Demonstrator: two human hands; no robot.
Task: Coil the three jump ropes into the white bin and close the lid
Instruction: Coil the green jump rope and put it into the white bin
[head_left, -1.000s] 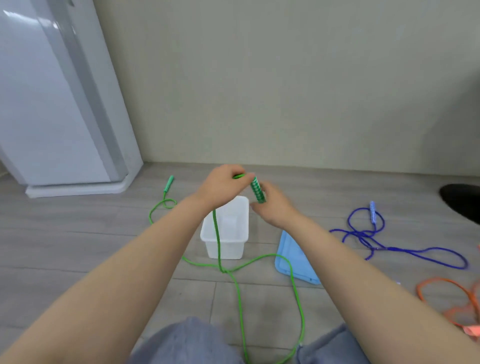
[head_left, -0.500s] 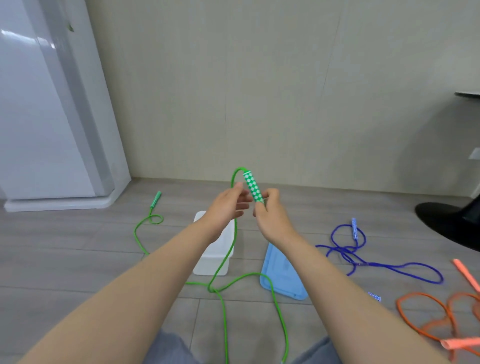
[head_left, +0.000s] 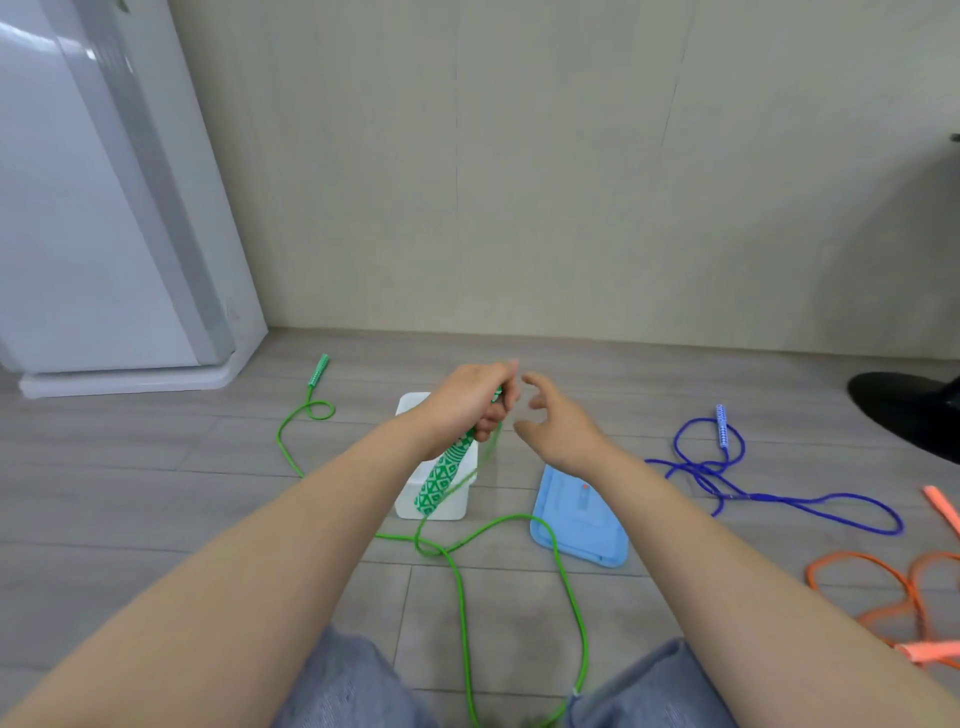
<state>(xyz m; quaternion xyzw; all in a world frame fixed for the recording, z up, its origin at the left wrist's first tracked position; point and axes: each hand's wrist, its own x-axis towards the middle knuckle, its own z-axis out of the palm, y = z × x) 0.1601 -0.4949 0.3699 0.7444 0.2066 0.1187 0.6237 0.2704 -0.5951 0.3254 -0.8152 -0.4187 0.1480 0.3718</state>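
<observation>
My left hand (head_left: 470, 402) is shut on the patterned handle (head_left: 441, 478) of the green jump rope (head_left: 462, 587), which hangs down over the white bin (head_left: 441, 506). The rope loops across the floor to its other green handle (head_left: 318, 370) at the far left. My right hand (head_left: 558, 426) hovers open just right of the left hand, holding nothing. The bin's blue lid (head_left: 576, 519) lies flat on the floor to the right of the bin. A blue jump rope (head_left: 727, 483) and an orange jump rope (head_left: 893, 592) lie loose on the floor further right.
A white appliance (head_left: 104, 208) stands at the back left against the beige wall. A black chair base (head_left: 909, 405) sits at the far right. My knees in blue jeans (head_left: 353, 680) are at the bottom edge.
My right hand has let go of the green handle and opened. My left hand has taken the handle, which now points downward over the bin.
</observation>
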